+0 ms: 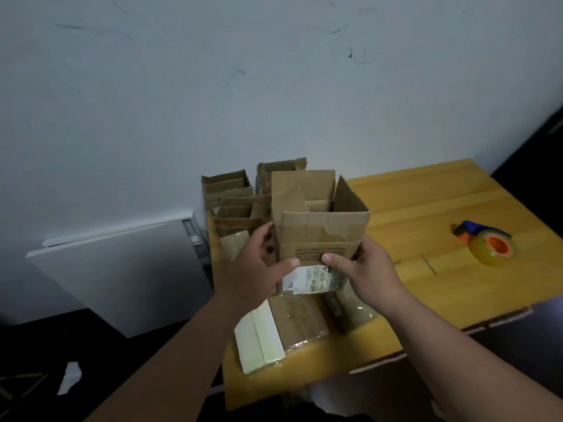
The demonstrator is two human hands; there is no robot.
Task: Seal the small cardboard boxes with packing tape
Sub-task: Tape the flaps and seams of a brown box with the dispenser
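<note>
Both hands grip one open box (316,233) above desk (426,208): left hand (259,269) w/ thumb on front, fingers round left side; right hand (368,269) likewise on right. Flaps up. White label (313,280) low on front. Sealed boxes (301,318) lie below; open boxes (234,202) behind-left. Tape dispenser (484,243) well apart, right.

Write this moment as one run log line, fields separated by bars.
both hands: left hand, right hand hold open box | flaps up | tape dispenser untouched on table
</note>
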